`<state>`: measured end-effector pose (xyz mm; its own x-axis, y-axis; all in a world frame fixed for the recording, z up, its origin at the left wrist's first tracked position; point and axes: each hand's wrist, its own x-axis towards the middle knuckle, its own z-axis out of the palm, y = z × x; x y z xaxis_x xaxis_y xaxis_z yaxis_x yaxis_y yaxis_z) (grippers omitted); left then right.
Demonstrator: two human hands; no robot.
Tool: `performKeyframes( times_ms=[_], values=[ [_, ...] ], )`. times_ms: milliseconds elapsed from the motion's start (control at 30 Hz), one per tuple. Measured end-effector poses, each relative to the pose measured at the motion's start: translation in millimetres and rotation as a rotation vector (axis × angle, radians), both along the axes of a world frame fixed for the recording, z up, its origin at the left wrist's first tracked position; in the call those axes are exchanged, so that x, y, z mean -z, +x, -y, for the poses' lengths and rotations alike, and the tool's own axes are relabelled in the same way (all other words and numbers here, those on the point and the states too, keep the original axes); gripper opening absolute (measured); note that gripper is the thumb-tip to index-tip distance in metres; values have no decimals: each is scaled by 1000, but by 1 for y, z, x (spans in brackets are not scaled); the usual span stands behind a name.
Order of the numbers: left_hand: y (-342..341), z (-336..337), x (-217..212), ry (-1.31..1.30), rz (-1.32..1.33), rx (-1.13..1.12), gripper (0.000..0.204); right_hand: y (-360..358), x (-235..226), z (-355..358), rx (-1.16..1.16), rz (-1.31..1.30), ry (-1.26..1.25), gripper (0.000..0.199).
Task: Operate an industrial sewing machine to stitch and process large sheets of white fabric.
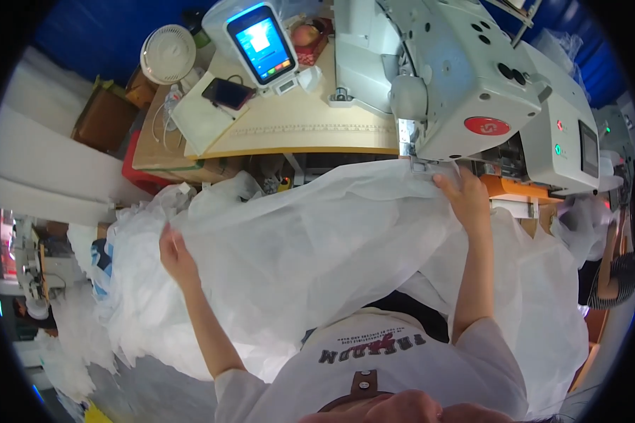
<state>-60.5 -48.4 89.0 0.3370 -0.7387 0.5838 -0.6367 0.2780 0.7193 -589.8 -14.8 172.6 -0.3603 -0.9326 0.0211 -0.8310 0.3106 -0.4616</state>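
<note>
A large sheet of thin white fabric (pixel 317 247) is spread across my lap and up to the grey sewing machine (pixel 465 77). My right hand (pixel 462 197) presses the fabric flat just below the machine's needle foot (pixel 417 163). My left hand (pixel 176 257) grips a fold of the same fabric at the left and holds it up. Both forearms reach from the lower edge.
The wooden table (pixel 310 127) carries a lit tablet-like screen (pixel 261 42), a dark phone (pixel 227 93), a small white fan (pixel 168 53) and a control box (pixel 571 144). More white fabric piles lie at the left (pixel 99 310). Another person's arm (pixel 610 268) shows at the right.
</note>
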Motion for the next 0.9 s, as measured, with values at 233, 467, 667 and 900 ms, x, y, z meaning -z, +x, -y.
performKeyframes(
  times_ms=[233, 467, 667, 900],
  values=[
    [-50, 48, -9, 602, -210, 185, 13, -37, 13, -51, 248, -78, -230, 47],
    [-56, 81, 11, 995, -1105, 627, 11, -54, 6, -84, 597, 1294, -658, 37],
    [-103, 45, 0, 466, 299, 424, 17, -37, -5, -43, 344, -72, -207, 23],
    [-172, 52, -47, 731, -158, 531, 15, -102, 13, -35, 388, -461, -308, 18]
  ],
)
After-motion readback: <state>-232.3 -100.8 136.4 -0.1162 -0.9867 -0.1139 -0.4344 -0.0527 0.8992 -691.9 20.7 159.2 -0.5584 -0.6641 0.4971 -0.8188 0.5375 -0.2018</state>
